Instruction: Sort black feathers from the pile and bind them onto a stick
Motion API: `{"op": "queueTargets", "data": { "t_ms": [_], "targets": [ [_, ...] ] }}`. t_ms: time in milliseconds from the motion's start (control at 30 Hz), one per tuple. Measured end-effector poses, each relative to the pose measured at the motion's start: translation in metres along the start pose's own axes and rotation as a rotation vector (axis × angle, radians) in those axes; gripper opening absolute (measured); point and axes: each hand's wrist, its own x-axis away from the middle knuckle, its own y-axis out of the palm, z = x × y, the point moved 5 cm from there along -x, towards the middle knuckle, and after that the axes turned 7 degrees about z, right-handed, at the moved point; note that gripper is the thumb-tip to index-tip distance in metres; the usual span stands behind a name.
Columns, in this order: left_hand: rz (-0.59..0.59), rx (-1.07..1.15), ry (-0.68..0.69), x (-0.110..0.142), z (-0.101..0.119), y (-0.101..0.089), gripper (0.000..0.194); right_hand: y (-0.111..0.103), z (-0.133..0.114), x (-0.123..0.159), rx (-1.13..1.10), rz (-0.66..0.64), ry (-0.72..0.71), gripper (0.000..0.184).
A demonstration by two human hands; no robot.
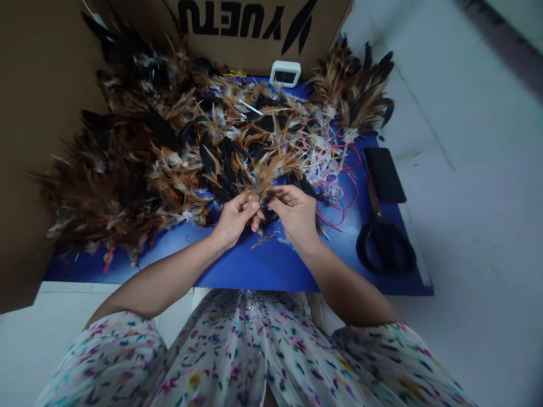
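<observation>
My left hand (235,217) and my right hand (294,212) meet over the blue board (254,265). Both pinch the stems of a fan of brown and black feathers (267,172), whose tips spread upward. The fingers of both hands are curled tight around the base of the bunch. A big heap of loose brown, black and white feathers (139,152) lies to the left and behind the bunch.
Black scissors (384,243) and a black flat case (384,174) lie at the board's right edge. Red and white strings (331,155) tangle right of centre. A tied feather bundle (356,90), a small white clock (285,73) and cardboard boxes (250,28) stand behind.
</observation>
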Motion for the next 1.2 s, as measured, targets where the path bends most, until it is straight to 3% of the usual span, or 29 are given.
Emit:
{"op": "queueTargets", "data": {
  "t_ms": [800,1200],
  "targets": [
    [0.042,-0.048,0.023,0.001,0.0,-0.001,0.043,0.004,0.013,0.006,-0.072,0.053,0.097,0.022],
    [0.066,-0.046,0.021,0.0,0.002,-0.003,0.041,0.003,0.008,0.005,0.005,0.006,0.032,0.02]
  ]
}}
